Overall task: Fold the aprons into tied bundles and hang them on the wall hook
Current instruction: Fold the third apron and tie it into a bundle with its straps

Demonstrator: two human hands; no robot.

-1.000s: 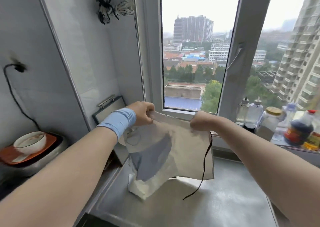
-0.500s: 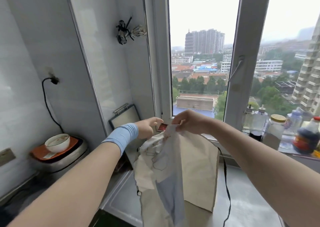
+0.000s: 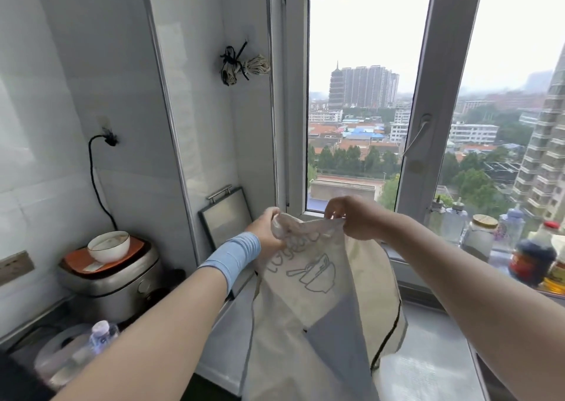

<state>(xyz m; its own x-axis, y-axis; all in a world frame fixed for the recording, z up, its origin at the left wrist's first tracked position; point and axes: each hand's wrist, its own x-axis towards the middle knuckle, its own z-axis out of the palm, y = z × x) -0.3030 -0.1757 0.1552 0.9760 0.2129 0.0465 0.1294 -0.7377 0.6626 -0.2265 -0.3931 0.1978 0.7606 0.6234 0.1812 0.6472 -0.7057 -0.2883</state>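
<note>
Near field: the apron (image 3: 308,318) hangs lengthwise from both hands, long axis vertical, printed bowl motif toward the camera; its lower part runs out of view at the bottom edge, so whether it touches the steel desk (image 3: 434,367) cannot be told; a black tie (image 3: 394,324) trails down its right side.

Middle field: the left hand (image 3: 267,234), above a blue wristband (image 3: 232,257), has its fingers curled round the bunched top-left corner; the right hand (image 3: 356,217) pinches the top hem just beside it; the two hands are close together, level, with the cloth slack between them.

Judgement: the step in hand is lengthwise folding, with rolling and tying not yet begun; the fabric lies directly below both hands, so the coming fold probably depends on keeping the top hem level.

Left of the hands: a framed tray (image 3: 226,217) leans on the wall (image 3: 195,125); a cooker (image 3: 113,273) carries a bowl (image 3: 108,246).

Right: bottles (image 3: 480,237) line the sill.

Far field: one tied bundle (image 3: 241,68) already hangs high on the wall (up and left of the hands, the left hand being the nearer); beyond, the window (image 3: 367,94).
</note>
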